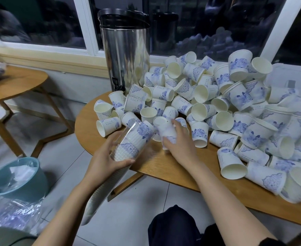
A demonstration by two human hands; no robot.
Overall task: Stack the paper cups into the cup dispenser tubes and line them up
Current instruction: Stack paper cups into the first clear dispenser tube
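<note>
Teal waste bin (16,176) stands on the floor at far left. Next I see my left hand (109,155) curled round a clear dispenser tube (139,134), which is tilted and has stacked cups (121,153) inside. My right hand (179,139) grips a blurred paper cup (166,133) above the wooden table (164,167), at the edge of the big cup pile (226,103).

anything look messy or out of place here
Yes: the paper cups lie in a jumbled heap on the table, many on their sides or upside down, some near its front edge. The left hand holds a clear tube of stacked ones. Crumpled plastic wrap lies on the floor.
</note>
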